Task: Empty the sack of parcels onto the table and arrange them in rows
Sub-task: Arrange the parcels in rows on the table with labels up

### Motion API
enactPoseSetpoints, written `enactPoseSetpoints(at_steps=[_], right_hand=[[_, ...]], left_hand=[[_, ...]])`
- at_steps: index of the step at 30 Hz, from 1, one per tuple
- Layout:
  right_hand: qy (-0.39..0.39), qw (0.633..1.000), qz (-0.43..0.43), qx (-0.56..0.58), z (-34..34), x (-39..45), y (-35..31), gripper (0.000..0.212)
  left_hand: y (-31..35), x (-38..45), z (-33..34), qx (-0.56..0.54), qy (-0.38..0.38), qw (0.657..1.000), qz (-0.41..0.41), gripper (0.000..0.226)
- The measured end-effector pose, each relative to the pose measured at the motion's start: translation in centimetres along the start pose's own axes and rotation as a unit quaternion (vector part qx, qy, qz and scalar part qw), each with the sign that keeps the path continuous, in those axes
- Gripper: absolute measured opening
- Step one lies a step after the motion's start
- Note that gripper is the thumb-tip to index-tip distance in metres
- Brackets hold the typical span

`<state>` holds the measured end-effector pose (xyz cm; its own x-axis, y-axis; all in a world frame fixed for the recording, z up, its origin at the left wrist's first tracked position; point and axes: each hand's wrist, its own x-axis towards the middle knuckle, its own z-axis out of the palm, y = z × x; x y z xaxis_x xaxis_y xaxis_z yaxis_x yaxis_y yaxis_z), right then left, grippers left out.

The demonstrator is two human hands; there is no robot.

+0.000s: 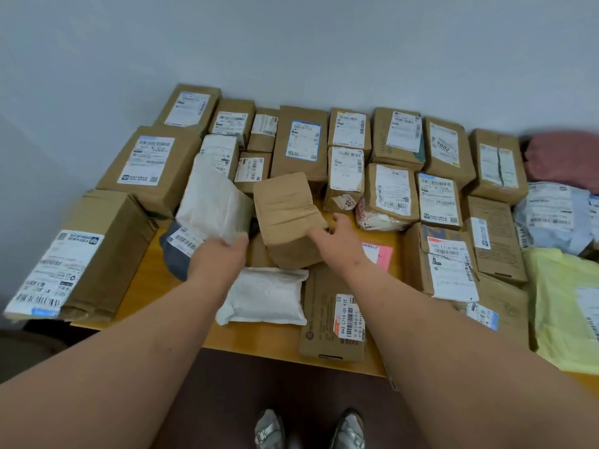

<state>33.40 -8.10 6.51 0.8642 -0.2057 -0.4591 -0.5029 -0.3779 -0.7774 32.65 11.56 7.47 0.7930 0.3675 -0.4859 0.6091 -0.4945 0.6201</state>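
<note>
The left hand [227, 251] grips a white padded mailer [212, 202], lifted above the middle of the table [259, 335], while the right hand [337, 238] holds a plain brown parcel [287, 218] at its edge, fingers apparently curled round it though blur hides them. Labelled boxes [301, 144] stand in rows behind; a white pouch [264, 294] lies below.

matt cardboard boxes [301, 147], smooth wooden table [275, 335]
</note>
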Motion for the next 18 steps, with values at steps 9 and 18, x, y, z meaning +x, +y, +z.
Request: enactPoseSetpoints(at_steps=[9,18], right_hand=[[0.076,0.965,0.158,-0.193,-2.8,0.5,2.6,0.056],[0.011,0.974,0.191,-0.125,-3.5,0.8,4.0,0.019]], left_hand=[[-0.2,-2.6,3.6,0.061,-0.224,0.972,0.013,0.026],[1.0,-4.2,5.2,0.089,-0.283,0.955,0.023,0.039]])
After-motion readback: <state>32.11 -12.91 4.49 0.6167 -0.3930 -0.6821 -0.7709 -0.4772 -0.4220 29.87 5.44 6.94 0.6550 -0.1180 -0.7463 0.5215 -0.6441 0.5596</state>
